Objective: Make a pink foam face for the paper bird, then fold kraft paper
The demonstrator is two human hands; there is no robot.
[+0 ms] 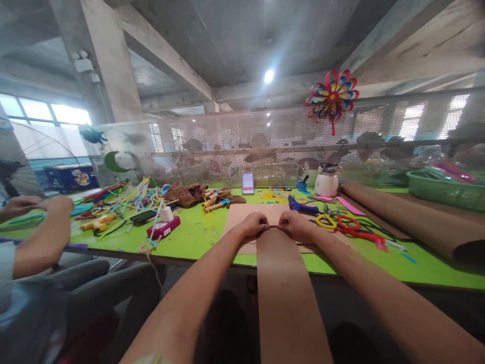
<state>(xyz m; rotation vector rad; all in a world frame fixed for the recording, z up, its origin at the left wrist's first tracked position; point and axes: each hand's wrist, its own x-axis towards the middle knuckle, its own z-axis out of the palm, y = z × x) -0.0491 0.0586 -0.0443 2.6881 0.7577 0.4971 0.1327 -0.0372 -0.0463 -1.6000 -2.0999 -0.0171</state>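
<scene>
Nearest the camera, a long brown kraft-paper strip (288, 298) runs up the middle. It is smooth, matte and straight-sided, and it hangs over the front lip of the bright green table (197, 237). Both bare forearms flank it. At the strip's far end the left hand (255, 224) is closed, knuckles up and fingers curled down onto the paper's edge. The right hand (297, 226) mirrors it, clamped on the same edge, and the two hands are almost touching.

Under them lies a flat brown paper sheet (242, 212), a wide rectangle spread on the glossy tabletop. To the left there is a bare green patch before the pink box (163, 227). To the right it is tight: yellow-handled scissors (326, 221) lie just beside the right hand, red-handled scissors (350, 227) trail past them, and a blue glue gun (301, 206) sits just behind.

Further right, thick brown paper rolls (409, 217) slant across the table. On the far left a co-worker's hand (56, 205) rests among bright pipe cleaners.

At the back edge a white phone (247, 182) stands upright, with a white round pot (326, 180) and a green plastic basket (443, 189) off to its right. Behind them a perforated mesh screen (227, 136) closes off the table, and a red, blue and yellow paper pinwheel (332, 96) hangs on it.
</scene>
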